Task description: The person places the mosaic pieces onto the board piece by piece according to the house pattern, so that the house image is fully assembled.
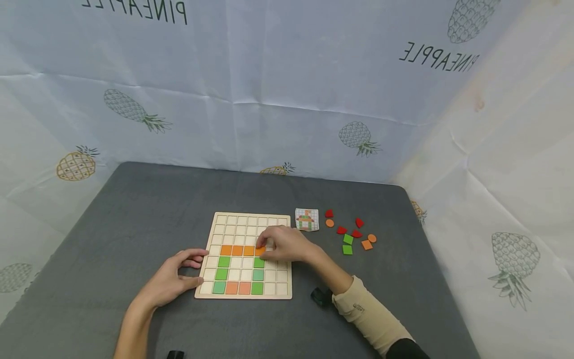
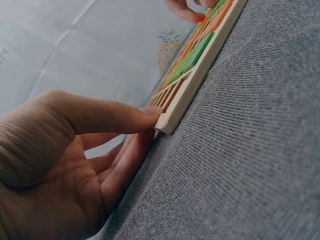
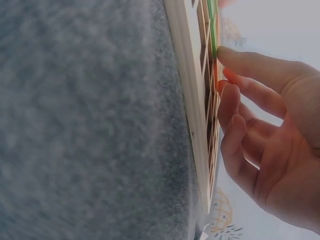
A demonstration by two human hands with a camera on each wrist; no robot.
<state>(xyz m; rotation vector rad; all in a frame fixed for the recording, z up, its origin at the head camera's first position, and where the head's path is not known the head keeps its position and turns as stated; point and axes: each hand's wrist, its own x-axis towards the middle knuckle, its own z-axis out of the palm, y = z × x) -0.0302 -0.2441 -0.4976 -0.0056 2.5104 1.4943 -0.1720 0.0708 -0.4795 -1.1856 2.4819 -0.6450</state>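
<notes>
Pale wooden grid board (image 1: 234, 274) on the grey surface (image 1: 233, 329) was touched by the relaxed left hand (image 1: 171, 276); one orange square tile (image 1: 260, 251) within was pinched by the right hand (image 1: 286, 244). Red curved pieces (image 1: 342, 230) were shown only overhead.

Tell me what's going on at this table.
A person's left hand rests against the left edge of a gridded board, while the right hand pinches the rightmost orange tile in a row of four; whether it is fully seated is hidden. Green tiles and salmon tiles sit in squares nearer the person. Loose pieces lie to the right, past a small patterned card.
</notes>
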